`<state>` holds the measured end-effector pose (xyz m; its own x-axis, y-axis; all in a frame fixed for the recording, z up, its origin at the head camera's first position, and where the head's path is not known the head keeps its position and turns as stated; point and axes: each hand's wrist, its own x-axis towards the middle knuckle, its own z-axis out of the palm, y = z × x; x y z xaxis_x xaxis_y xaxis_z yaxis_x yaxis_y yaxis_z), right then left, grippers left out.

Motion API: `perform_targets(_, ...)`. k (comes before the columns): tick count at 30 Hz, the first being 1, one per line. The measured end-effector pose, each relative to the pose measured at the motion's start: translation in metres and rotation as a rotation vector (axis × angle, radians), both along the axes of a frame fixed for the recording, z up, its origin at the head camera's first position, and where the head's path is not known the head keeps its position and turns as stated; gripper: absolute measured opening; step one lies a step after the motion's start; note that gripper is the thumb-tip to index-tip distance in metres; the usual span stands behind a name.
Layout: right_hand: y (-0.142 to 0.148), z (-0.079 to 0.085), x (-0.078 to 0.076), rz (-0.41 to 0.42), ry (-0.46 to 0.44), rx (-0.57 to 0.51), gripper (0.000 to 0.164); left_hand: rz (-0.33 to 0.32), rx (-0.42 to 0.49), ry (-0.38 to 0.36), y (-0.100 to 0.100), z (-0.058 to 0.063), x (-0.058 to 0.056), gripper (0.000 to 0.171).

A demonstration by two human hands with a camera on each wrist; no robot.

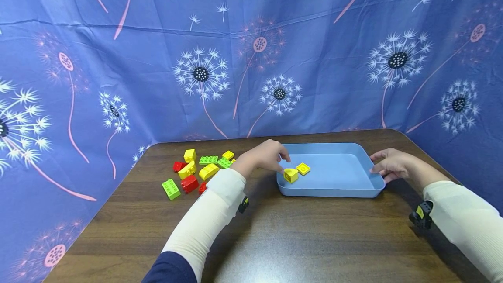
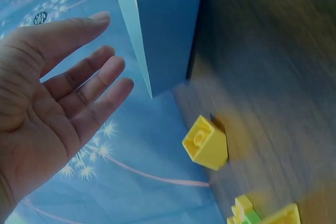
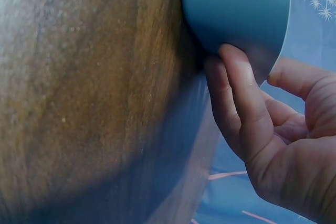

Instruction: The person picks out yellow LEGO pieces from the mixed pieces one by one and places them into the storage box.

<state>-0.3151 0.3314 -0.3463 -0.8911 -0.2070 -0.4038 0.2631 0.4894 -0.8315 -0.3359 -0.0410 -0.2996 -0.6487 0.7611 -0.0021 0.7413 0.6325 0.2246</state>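
Note:
A shallow blue tray (image 1: 334, 192) lies on the table, with a yellow block (image 1: 291, 175) and a flat yellow square piece (image 1: 303, 168) inside its left end. My left hand (image 1: 269, 155) hovers over the tray's left edge, close to the yellow block. In the left wrist view its fingers are relaxed and spread from the thumb, holding nothing. At the opposite end, my right hand (image 1: 393, 164) pinches the tray's right wall. The right wrist view has the thumb at the rim and the fingers (image 3: 244, 85) against the outer side of the wall.
Left of the tray, several toy bricks lie loosely grouped on the wooden table (image 1: 314, 239): a green brick (image 1: 170, 189), a red brick (image 1: 189, 184), a curved yellow brick (image 1: 208, 171) and others. A blue dandelion-patterned cloth (image 1: 322, 108) hangs behind the table.

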Motion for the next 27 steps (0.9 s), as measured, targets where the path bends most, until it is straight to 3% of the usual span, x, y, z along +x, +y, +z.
perform_targets(13, 0.001, 0.0, -0.001, 0.015, -0.007, 0.0, 0.071, 0.114, 0.029, 0.002, -0.032, 0.0, -0.012, 0.029)
perform_targets(20, 0.001, -0.001, -0.002, 0.011, -0.006, -0.018, 0.073, 0.15, -0.015, 0.049, -0.044, -0.008, -0.022, 0.03)
perform_targets(27, 0.001, -0.003, 0.001, 0.003, -0.002, -0.022, 0.072, 0.261, 0.024, -0.028, -0.055, -0.018, -0.038, 0.041)
